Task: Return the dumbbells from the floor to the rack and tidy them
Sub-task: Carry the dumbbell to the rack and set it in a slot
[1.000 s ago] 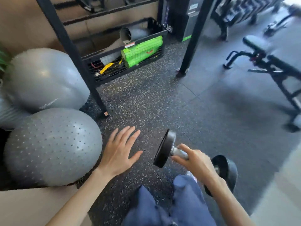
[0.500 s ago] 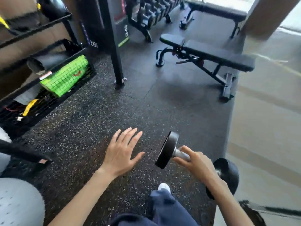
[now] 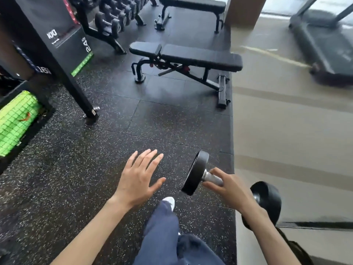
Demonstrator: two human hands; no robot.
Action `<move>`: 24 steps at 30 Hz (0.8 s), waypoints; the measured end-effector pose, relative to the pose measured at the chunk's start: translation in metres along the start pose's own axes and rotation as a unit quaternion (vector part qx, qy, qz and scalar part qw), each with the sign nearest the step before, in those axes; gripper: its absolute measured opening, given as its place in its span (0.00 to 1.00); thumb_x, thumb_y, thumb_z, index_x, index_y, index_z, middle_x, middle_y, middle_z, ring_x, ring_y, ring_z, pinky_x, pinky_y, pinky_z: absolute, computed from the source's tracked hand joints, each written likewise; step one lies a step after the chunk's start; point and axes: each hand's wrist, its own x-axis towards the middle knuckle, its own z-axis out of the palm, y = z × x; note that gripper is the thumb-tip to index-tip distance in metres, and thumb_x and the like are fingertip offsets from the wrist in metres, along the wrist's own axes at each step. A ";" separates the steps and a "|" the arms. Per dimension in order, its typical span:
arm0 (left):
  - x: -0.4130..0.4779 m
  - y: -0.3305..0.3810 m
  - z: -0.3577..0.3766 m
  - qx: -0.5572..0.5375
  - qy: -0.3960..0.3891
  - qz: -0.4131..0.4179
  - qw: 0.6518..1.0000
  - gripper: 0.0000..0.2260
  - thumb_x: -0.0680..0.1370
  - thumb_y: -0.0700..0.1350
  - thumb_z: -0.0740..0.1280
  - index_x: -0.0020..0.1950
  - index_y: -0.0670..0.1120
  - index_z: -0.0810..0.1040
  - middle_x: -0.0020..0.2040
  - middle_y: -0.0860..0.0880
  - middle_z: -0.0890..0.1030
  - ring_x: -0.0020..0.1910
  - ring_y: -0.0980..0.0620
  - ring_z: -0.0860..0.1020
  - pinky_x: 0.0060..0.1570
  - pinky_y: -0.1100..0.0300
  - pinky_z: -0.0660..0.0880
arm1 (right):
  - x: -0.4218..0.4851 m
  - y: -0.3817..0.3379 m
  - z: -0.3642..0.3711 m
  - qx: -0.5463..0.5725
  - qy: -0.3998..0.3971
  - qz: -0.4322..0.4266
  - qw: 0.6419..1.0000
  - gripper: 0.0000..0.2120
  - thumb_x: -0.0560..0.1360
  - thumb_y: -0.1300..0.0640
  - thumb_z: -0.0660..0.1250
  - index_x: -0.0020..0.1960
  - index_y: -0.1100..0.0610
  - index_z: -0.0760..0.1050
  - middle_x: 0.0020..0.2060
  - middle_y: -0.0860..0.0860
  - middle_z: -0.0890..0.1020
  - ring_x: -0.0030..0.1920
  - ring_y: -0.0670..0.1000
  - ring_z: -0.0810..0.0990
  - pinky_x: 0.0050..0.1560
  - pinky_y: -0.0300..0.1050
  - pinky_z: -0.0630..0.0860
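My right hand (image 3: 230, 190) grips the metal handle of a black round-headed dumbbell (image 3: 195, 173), carried in the air above the speckled rubber floor. One head points forward-left, the other (image 3: 267, 199) sits behind my wrist. My left hand (image 3: 139, 178) hovers beside it with fingers spread and holds nothing. Far ahead at the top left stands the dumbbell rack (image 3: 114, 20), filled with several black dumbbells.
An adjustable bench (image 3: 191, 58) stands between me and the rack, a flat bench (image 3: 191, 4) behind it. A black frame post (image 3: 76, 88) and a bin with a green roll (image 3: 15, 119) are on the left. A treadmill (image 3: 324, 44) sits at right on the tan floor.
My view has swung right, away from the grey exercise balls, bringing the benches, dumbbell rack and treadmill into sight. Both hands keep their pose, with the dumbbell still held.
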 end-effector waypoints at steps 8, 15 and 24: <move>0.134 -0.006 0.009 0.003 0.008 0.070 0.998 0.29 0.78 0.63 0.53 0.73 0.47 0.65 0.70 0.47 0.70 0.71 0.48 0.66 0.70 0.45 0.59 | 0.070 0.042 -0.050 0.028 -0.004 0.065 0.998 0.18 0.72 0.36 0.62 0.56 0.46 0.70 0.39 0.46 0.80 0.37 0.47 0.78 0.38 0.40 0.73; 0.282 -0.019 -0.009 -0.011 0.042 0.086 0.995 0.29 0.77 0.62 0.54 0.72 0.46 0.67 0.70 0.46 0.71 0.70 0.47 0.67 0.70 0.45 0.59 | 0.178 0.060 -0.132 -0.039 0.022 0.079 0.996 0.20 0.72 0.33 0.59 0.58 0.44 0.69 0.39 0.46 0.77 0.40 0.51 0.78 0.41 0.47 0.75; 0.412 -0.019 -0.019 0.001 0.033 0.095 0.995 0.29 0.78 0.62 0.52 0.73 0.45 0.67 0.70 0.45 0.71 0.70 0.46 0.67 0.69 0.43 0.62 | 0.287 0.095 -0.207 -0.038 0.022 0.091 0.995 0.20 0.72 0.34 0.59 0.56 0.46 0.69 0.30 0.44 0.71 0.35 0.52 0.74 0.36 0.46 0.70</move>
